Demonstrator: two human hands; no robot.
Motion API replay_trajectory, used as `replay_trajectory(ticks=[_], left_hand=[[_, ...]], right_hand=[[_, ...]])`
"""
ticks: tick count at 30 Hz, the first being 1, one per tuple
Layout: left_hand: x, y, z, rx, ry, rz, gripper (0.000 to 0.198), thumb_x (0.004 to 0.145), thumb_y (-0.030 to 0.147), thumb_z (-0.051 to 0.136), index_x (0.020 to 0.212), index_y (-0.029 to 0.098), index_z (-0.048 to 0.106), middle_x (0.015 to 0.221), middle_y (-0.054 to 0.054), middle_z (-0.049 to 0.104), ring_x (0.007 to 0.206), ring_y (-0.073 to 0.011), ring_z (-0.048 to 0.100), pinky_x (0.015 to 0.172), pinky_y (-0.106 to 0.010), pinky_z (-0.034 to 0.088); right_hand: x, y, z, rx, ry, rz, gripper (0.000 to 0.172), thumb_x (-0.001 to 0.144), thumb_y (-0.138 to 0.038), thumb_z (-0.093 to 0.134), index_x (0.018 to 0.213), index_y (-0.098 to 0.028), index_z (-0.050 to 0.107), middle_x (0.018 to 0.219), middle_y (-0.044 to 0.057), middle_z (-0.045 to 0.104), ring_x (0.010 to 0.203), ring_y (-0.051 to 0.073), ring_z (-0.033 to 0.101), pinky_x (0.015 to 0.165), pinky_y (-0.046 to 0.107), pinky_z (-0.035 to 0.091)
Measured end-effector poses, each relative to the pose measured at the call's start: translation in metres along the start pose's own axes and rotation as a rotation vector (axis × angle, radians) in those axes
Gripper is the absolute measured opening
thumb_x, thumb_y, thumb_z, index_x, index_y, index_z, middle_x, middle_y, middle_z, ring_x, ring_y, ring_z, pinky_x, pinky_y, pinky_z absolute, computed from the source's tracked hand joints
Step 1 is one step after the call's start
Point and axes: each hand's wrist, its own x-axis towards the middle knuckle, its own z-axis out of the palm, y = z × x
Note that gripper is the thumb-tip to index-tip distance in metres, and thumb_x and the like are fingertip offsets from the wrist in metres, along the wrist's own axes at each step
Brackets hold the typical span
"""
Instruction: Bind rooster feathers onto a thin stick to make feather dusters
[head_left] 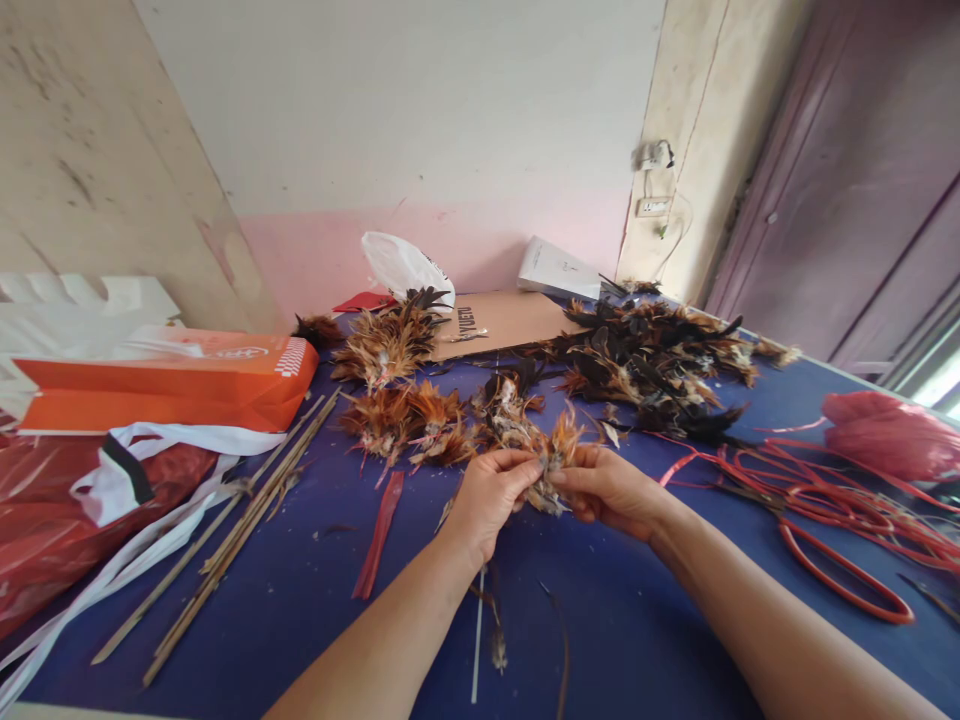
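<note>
My left hand (489, 500) and my right hand (611, 490) meet over the middle of the blue table. Both pinch a small bunch of brown and tan feathers (566, 440), its tips pointing away from me. Just behind it lies a loose heap of speckled feathers (510, 410). To the left of my hands rest several orange-brown feather bunches (405, 425), with pink strips showing at their bases. A red plastic strip (377, 540) lies flat near my left hand. Single feathers (498, 640) and a thin white stick (477, 640) lie below my wrists.
Dark feathers (652, 360) pile up at the back right, beside a cardboard sheet (510, 320). Red plastic twine (847, 500) and red-handled scissors (847, 570) lie at right. Thin wooden sticks (232, 540) and an orange bag (172, 385) are at left. A wall stands behind the table.
</note>
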Motion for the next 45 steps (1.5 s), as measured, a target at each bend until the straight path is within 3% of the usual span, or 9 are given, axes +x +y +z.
replay_trajectory(ticks=[7,15,21,27,36,38,41,43,45], left_hand=[[0.000,-0.002,0.001,0.008,-0.014,-0.036,0.023,0.055,0.032,0.072,0.061,0.012,0.061,0.044,0.005,0.041,0.039,-0.0029,0.031,0.039,-0.018,0.017],[0.001,0.003,-0.003,-0.207,-0.080,-0.075,0.031,0.063,0.042,0.066,0.076,0.014,0.062,0.055,0.004,0.045,0.043,-0.0031,0.036,0.039,-0.017,0.020],[-0.002,-0.001,0.000,-0.065,-0.148,-0.080,0.027,0.061,0.037,0.069,0.069,0.012,0.061,0.053,0.004,0.044,0.042,-0.0026,0.035,0.039,-0.017,0.020],[-0.002,-0.006,0.001,-0.126,-0.142,-0.183,0.023,0.056,0.029,0.073,0.064,0.012,0.059,0.049,0.005,0.042,0.042,-0.0029,0.036,0.040,-0.017,0.018],[-0.003,0.001,-0.001,-0.115,-0.163,-0.161,0.022,0.054,0.027,0.074,0.062,0.012,0.059,0.050,0.004,0.045,0.044,-0.0036,0.037,0.041,-0.018,0.021],[-0.001,0.002,-0.004,-0.061,-0.133,-0.097,0.022,0.058,0.031,0.071,0.064,0.013,0.060,0.050,0.004,0.044,0.044,-0.0044,0.038,0.042,-0.018,0.022],[0.004,0.002,-0.010,0.379,-0.036,0.143,0.023,0.064,0.036,0.065,0.060,0.014,0.062,0.049,0.002,0.046,0.046,-0.0079,0.042,0.047,-0.022,0.032],[0.005,0.002,-0.012,0.718,0.076,0.392,0.016,0.063,0.030,0.066,0.058,0.015,0.064,0.060,-0.002,0.056,0.061,-0.0132,0.052,0.061,-0.027,0.040],[0.005,0.003,-0.012,0.860,0.180,0.604,0.009,0.062,0.022,0.066,0.069,0.018,0.067,0.084,-0.005,0.061,0.083,-0.0182,0.055,0.080,-0.032,0.040]], right_hand=[[0.000,-0.002,0.006,-0.019,0.037,0.010,0.026,0.057,-0.030,0.072,0.068,-0.012,0.055,0.046,-0.008,0.043,0.037,0.003,0.037,0.035,0.017,0.030],[0.001,-0.001,-0.001,0.233,0.035,0.027,0.024,0.060,-0.025,0.072,0.060,-0.012,0.051,0.041,-0.008,0.038,0.037,0.001,0.030,0.035,0.015,0.020],[0.002,-0.002,-0.004,0.290,0.079,0.007,0.027,0.061,-0.024,0.072,0.055,-0.013,0.047,0.042,-0.007,0.038,0.038,0.002,0.031,0.036,0.015,0.021],[0.003,-0.001,0.000,0.297,0.141,0.011,0.026,0.059,-0.021,0.073,0.058,-0.013,0.049,0.043,-0.007,0.041,0.038,0.002,0.035,0.034,0.014,0.024],[0.005,-0.006,-0.016,0.478,0.243,-0.020,0.025,0.058,-0.016,0.073,0.063,-0.014,0.049,0.048,-0.007,0.041,0.039,0.000,0.036,0.033,0.010,0.027],[0.005,-0.008,-0.021,0.484,0.265,-0.026,0.024,0.058,-0.015,0.073,0.065,-0.014,0.050,0.049,-0.007,0.042,0.039,0.000,0.037,0.034,0.010,0.029],[0.004,-0.010,-0.023,0.453,0.282,-0.034,0.025,0.057,-0.016,0.073,0.064,-0.014,0.050,0.050,-0.007,0.043,0.039,0.000,0.036,0.033,0.010,0.028],[0.003,-0.010,-0.022,0.395,0.265,-0.046,0.025,0.057,-0.018,0.074,0.064,-0.013,0.050,0.049,-0.007,0.042,0.039,0.000,0.035,0.033,0.010,0.026],[0.001,-0.010,-0.018,0.292,0.229,-0.064,0.024,0.059,-0.021,0.073,0.063,-0.013,0.051,0.048,-0.007,0.042,0.038,0.000,0.035,0.033,0.011,0.025]])
